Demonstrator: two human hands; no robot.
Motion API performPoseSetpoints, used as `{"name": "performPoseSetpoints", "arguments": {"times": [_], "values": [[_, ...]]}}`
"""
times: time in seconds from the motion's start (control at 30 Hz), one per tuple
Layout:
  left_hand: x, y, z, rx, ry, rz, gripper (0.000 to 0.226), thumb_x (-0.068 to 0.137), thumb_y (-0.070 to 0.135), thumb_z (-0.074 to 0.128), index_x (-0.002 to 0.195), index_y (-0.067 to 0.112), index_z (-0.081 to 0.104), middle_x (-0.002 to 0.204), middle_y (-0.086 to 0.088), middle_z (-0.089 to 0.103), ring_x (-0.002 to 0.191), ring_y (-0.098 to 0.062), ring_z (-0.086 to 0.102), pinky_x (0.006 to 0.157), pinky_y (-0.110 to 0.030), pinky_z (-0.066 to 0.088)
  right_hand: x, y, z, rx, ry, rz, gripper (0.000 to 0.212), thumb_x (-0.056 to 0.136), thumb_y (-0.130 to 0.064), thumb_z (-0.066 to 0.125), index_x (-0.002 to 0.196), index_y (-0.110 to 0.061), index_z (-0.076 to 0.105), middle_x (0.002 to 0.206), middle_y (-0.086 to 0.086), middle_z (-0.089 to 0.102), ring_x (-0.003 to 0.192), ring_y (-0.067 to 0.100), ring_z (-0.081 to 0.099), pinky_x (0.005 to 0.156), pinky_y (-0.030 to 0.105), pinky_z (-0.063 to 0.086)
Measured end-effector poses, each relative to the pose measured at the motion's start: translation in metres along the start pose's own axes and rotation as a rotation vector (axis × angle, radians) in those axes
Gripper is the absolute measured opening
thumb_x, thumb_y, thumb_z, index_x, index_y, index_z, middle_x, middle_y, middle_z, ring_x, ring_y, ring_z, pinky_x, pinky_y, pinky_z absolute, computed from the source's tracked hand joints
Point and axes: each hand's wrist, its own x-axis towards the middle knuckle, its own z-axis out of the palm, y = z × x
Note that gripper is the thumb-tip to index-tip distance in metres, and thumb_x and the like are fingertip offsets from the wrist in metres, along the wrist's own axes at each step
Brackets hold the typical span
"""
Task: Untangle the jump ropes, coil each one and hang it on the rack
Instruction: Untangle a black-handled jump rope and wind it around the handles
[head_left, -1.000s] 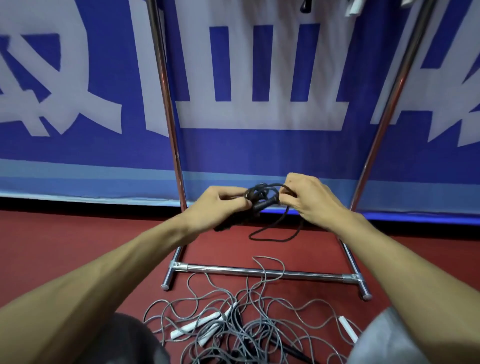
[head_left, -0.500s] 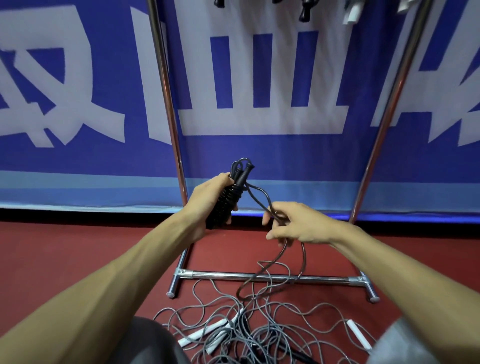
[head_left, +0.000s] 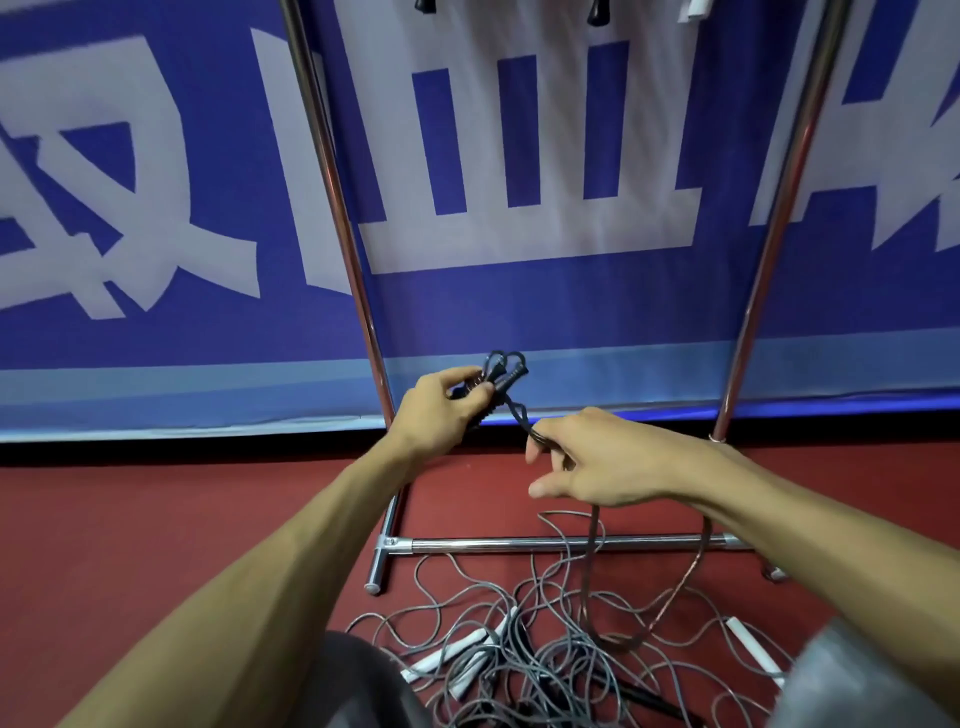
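- Our left hand (head_left: 441, 410) has its grip closed round the black rope's handles (head_left: 501, 374), which point toward 1 o'clock.
- From there the black cord (head_left: 521, 422) runs toward 4 o'clock into our right hand (head_left: 608, 457), whose grip pinches it. This hand is nearer the slack.
- Below, the cord hangs toward 6 o'clock and loops over the grey tangle (head_left: 519, 660) on the floor, just before the rack (head_left: 571, 544).
- We judge the next coil must lift that slack toward 10 o'clock.
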Motion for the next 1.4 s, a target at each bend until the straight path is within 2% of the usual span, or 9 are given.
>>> {"name": "performPoseSetpoints", "arguments": {"times": [0.17,0.33,0.43,0.5,0.63,0.9,1.03,1.17,1.4], "values": [[-0.005,-0.001,0.016,0.502,-0.243,0.198,0.027,0.094,0.039,0.060,0.119,0.028,0.063,0.095,0.001,0.070,0.092,-0.024,0.064,0.083,-0.038,0.051,-0.009,0.004,0.002,-0.255,0.101,-0.094,0.024,0.097,-0.039,0.052,0.082,-0.020,0.052,0.071,-0.006,0.053,0.076,0.023,0.058,0.071,0.037,0.049],[-0.014,0.001,0.024,0.526,-0.513,0.285,0.020,0.091,0.032,0.068,0.107,0.020,0.067,0.065,0.013,0.058,0.050,0.001,0.051,0.056,-0.020,0.042,-0.010,0.025,-0.007,-0.236,0.162,-0.169,0.019,0.095,-0.026,0.056,0.078,-0.020,0.058,0.067,-0.002,0.057,0.065,0.022,0.059,0.065,0.044,0.051],[-0.021,0.010,0.033,0.544,-0.606,0.250,0.016,0.086,0.021,0.071,0.074,0.026,0.063,0.054,0.013,0.050,0.046,0.001,0.046,0.050,-0.012,0.034,-0.007,0.027,-0.003,-0.045,0.223,-0.178,0.008,0.089,-0.018,0.062,0.084,-0.024,0.064,0.067,-0.004,0.063,0.057,0.010,0.059,0.062,0.039,0.053],[-0.027,0.012,0.041,0.453,-0.625,0.238,0.020,0.082,0.014,0.072,0.066,0.020,0.062,0.056,0.009,0.051,0.050,-0.001,0.044,0.055,-0.020,0.042,-0.002,0.028,0.002,0.054,0.302,-0.135,0.010,0.086,-0.017,0.064,0.083,-0.026,0.060,0.070,-0.003,0.065,0.063,0.018,0.062,0.063,0.043,0.054],[-0.039,0.017,0.038,0.240,-0.632,0.219,0.011,0.085,0.007,0.069,0.096,0.003,0.069,0.072,0.003,0.058,0.063,-0.006,0.049,0.064,-0.021,0.044,0.003,0.029,0.000,0.139,0.436,-0.062,0.006,0.082,-0.018,0.070,0.079,-0.023,0.067,0.072,0.000,0.069,0.069,0.018,0.063,0.068,0.039,0.054],[-0.053,0.038,0.025,-0.057,-0.500,0.101,0.019,0.083,0.038,0.075,0.100,0.030,0.073,0.064,0.008,0.056,0.058,-0.008,0.046,0.055,-0.018,0.037,0.005,0.023,-0.007,0.228,0.695,0.010,0.012,0.079,-0.029,0.071,0.069,-0.034,0.066,0.066,-0.008,0.066,0.069,0.016,0.060,0.070,0.036,0.051],[-0.052,0.040,0.024,-0.047,-0.437,0.127,0.011,0.081,0.039,0.075,0.089,0.031,0.074,0.078,-0.008,0.070,0.067,-0.012,0.052,0.068,-0.029,0.043,-0.001,0.029,-0.019,0.185,0.660,0.082,0.016,0.075,-0.045,0.073,0.066,-0.032,0.067,0.064,-0.006,0.065,0.069,0.017,0.057,0.064,0.034,0.046],[-0.055,0.052,0.016,-0.209,-0.470,0.134,0.007,0.089,0.022,0.065,0.086,0.019,0.070,0.074,-0.004,0.060,0.065,-0.017,0.046,0.057,-0.027,0.034,-0.010,0.051,-0.028,0.137,0.552,0.084,0.026,0.080,-0.052,0.061,0.072,-0.028,0.068,0.063,-0.004,0.063,0.064,0.020,0.056,0.064,0.037,0.046],[-0.043,0.067,0.010,-0.743,-0.291,-0.247,0.023,0.095,0.031,0.051,0.098,0.014,0.067,0.083,-0.006,0.065,0.064,-0.018,0.057,0.065,-0.029,0.043,0.006,0.035,-0.017,0.158,0.528,0.040,0.012,0.096,-0.030,0.054,0.088,-0.023,0.059,0.063,0.002,0.061,0.062,0.021,0.054,0.063,0.041,0.046]]}}
